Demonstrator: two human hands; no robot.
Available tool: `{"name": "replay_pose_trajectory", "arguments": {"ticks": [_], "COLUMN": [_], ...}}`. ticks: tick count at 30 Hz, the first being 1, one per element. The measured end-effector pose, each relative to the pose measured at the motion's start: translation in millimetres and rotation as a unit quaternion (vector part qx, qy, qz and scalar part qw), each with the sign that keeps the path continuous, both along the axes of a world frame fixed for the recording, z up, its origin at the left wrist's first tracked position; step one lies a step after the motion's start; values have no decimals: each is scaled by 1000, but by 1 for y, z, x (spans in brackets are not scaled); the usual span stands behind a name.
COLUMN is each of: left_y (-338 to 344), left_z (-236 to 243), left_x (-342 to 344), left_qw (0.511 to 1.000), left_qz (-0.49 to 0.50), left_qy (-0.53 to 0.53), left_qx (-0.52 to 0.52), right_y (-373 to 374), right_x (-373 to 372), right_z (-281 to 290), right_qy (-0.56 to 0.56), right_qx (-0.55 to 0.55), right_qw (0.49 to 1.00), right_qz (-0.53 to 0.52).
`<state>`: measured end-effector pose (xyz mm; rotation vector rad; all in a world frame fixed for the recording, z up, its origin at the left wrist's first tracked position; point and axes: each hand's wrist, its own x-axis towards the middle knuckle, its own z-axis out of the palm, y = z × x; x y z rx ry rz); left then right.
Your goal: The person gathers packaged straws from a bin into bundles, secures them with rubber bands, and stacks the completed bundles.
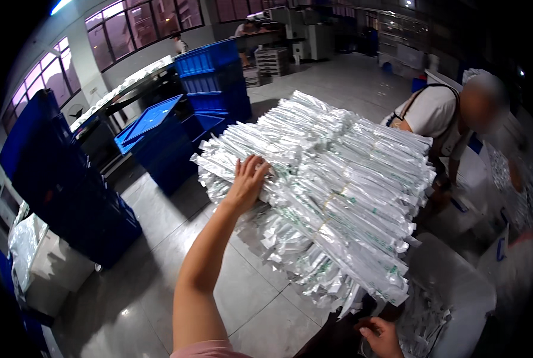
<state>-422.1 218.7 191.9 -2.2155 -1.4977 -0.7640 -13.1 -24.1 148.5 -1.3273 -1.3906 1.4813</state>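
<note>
A large heap of long, thin, silvery-white plastic packages (332,179) with green print fills the middle, tied in bundles and piled in layers. My left hand (248,182) lies on the heap's left side, fingers stretched out and somewhat apart over the package ends. Low at the front, below the heap's near corner, is my right hand (383,338). Its fingers are curled closed beside a dark shape, and shadow hides what they hold, if anything. A rubber-band-like tie (326,209) crosses the packages.
Blue crates (216,77) are stacked behind the heap, with a taller dark-blue stack (70,185) at left. Right, a person (436,113) in a white top bends over white bins. A white bin (457,286) holding loose packages stands at near right. Grey tiled floor (242,292) shows between.
</note>
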Motion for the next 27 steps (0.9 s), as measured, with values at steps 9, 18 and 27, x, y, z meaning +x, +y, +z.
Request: {"name": "replay_pose_trajectory", "arguments": {"ticks": [9, 18, 27], "left_y": [-10, 122, 152], "left_z": [41, 57, 41], "left_x": [-59, -80, -76], "left_qw": [963, 891, 885], "left_qz": [14, 373, 343], "left_qy": [-242, -218, -159], "left_qx": [121, -139, -273], "right_y": [42, 84, 107], "right_x": [-46, -55, -51], "right_z": [84, 100, 63], "right_qy": [-312, -349, -290], "right_qx": [552, 584, 598], "right_qw": [773, 730, 746], "right_qz": [-27, -64, -44]}}
